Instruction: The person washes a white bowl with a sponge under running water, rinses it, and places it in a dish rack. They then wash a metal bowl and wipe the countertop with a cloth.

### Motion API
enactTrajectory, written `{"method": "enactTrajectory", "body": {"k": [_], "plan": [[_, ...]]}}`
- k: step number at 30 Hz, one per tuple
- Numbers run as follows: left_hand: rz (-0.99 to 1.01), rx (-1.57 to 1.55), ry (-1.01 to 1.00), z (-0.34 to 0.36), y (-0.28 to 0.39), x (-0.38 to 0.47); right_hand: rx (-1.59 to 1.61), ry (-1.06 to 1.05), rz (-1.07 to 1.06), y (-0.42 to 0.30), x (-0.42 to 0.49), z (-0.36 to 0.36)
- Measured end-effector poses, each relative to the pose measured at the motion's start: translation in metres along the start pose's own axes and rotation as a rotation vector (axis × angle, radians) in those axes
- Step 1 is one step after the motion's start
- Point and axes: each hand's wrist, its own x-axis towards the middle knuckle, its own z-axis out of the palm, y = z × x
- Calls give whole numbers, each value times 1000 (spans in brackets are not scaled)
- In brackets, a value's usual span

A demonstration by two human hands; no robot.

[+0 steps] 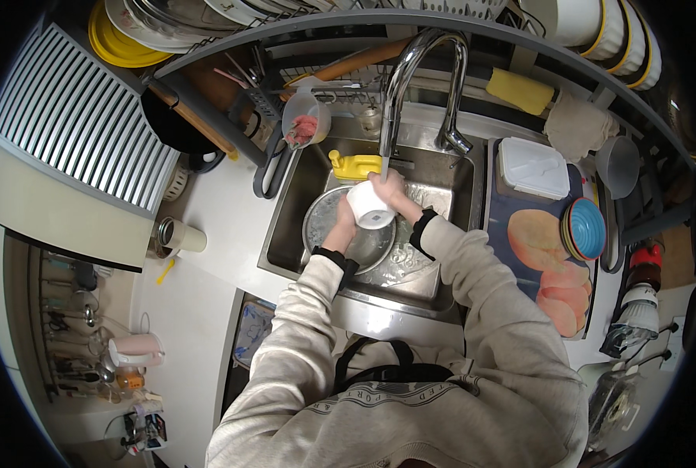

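Both my hands hold a white bowl [370,206] tilted under the faucet [390,111], with its underside facing me. My left hand [344,222] grips the bowl's left side. At the upper right of the bowl, my right hand [390,190] is on its rim, just where the water stream [385,168] comes down. Beneath them a round metal basin [323,225] with water in it stands in the steel sink [283,234]. Water runs over the sink floor to the right of the basin. Behind the bowl a yellow plastic bottle [357,167] lies on its side.
A clear plastic cup [316,111] with a pink cloth hangs at the sink's back left. Right of the sink, a printed mat [512,205] carries a white lidded container [533,165] and stacked blue bowls [588,228]. A dish rack [324,26] spans overhead. A jar [169,231] stands left.
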Motion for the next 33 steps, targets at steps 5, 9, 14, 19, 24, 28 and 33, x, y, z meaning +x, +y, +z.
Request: {"method": "enactTrajectory", "body": {"k": [5, 9, 14, 19, 24, 28, 33], "plan": [[549, 333, 145, 4, 6, 0, -59, 21, 84, 8, 0, 6], [600, 611, 207, 13, 16, -10, -99, -26, 128, 13, 5, 2], [591, 569, 51, 7, 21, 3, -75, -25, 149, 8, 0, -5], [373, 181, -67, -3, 6, 29, -11, 6, 32, -7, -14, -10], [114, -217, -324, -18, -10, 32, -207, -200, -305, -4, -17, -10], [91, -314, -332, -20, -14, 27, 134, -205, -294, 14, -9, 8], [0, -430, -314, -25, -22, 37, 450, -111, 181, 38, -1, 23]]}}
